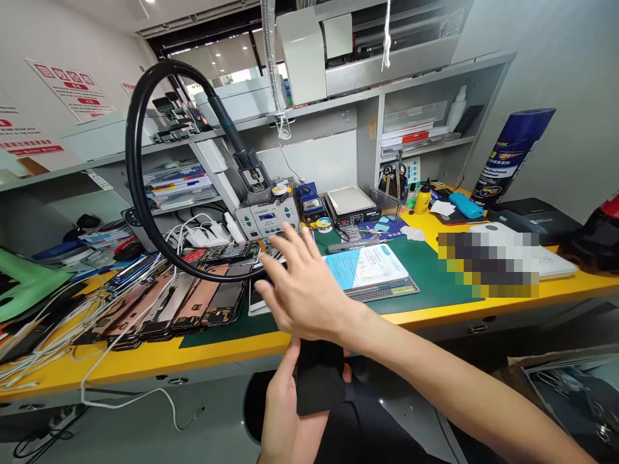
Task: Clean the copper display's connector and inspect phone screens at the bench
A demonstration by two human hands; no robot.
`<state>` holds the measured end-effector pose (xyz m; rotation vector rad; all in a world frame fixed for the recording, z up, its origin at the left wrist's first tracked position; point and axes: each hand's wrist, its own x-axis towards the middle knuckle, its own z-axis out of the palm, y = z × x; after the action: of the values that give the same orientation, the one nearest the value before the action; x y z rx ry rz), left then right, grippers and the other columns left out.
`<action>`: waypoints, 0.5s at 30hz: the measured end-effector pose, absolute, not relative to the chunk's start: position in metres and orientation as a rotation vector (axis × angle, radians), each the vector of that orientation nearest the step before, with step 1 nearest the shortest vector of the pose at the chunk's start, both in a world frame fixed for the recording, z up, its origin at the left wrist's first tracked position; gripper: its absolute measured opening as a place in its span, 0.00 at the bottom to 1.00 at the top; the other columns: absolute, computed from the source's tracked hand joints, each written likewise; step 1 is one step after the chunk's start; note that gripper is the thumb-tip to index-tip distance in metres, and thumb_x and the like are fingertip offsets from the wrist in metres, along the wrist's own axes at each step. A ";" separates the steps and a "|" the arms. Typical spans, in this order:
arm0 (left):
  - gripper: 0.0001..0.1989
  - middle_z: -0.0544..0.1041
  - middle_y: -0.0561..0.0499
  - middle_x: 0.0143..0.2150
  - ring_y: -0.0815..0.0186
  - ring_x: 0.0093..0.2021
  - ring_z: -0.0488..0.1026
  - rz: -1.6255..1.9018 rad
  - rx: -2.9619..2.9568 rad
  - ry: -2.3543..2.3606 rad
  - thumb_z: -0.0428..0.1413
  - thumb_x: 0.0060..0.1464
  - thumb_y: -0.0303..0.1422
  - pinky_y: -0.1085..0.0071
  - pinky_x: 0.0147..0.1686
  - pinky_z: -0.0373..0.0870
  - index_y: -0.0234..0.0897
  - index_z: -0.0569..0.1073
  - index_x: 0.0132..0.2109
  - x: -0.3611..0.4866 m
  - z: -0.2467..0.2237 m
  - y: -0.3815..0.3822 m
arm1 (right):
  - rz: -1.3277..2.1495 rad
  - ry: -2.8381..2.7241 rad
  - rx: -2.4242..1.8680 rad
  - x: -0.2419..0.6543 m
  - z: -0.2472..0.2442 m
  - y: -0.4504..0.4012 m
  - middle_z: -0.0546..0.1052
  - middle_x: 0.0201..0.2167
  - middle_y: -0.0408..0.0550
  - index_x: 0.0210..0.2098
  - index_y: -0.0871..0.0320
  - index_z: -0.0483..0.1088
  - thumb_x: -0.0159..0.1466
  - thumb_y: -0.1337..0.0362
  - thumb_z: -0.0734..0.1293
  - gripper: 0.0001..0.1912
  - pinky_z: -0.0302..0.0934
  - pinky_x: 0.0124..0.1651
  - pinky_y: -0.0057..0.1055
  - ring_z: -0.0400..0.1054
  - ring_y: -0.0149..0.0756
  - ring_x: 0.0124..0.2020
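My left hand (283,412) is low in front of me, its palm up and its fingers wrapped around a flat black slab that looks like a phone (320,380). Above its far end is my right hand (309,287), with fingers apart and nothing in them. That hand hides the top of the phone, and I cannot tell whether it touches it. Just beyond, on the green mat (435,270), lies a blue and white box (367,267) on a dark perforated plate.
A thick black hose (133,148) loops over a hot-air station (265,219). Phone screen parts (164,306) and white cables (53,338) cover the bench's left. To the right stand a blue spray can (515,154) and a white device (551,254), partly blurred out. A drawer handle (478,329) shows below the edge.
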<state>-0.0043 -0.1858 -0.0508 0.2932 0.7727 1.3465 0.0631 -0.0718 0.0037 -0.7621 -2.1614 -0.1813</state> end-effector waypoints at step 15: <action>0.23 0.76 0.32 0.50 0.55 0.40 0.72 1.341 0.291 0.776 0.48 0.63 0.42 0.61 0.36 0.68 0.30 0.75 0.53 -0.010 -0.045 -0.193 | 0.911 -2.090 -0.638 0.116 0.006 -0.056 0.79 0.44 0.47 0.51 0.56 0.72 0.61 0.55 0.72 0.21 0.68 0.44 0.30 0.74 0.37 0.44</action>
<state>-0.0101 -0.1928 -0.0445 0.2911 0.7760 1.3412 0.1165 -0.0556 0.0062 -0.6384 -2.0898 0.9107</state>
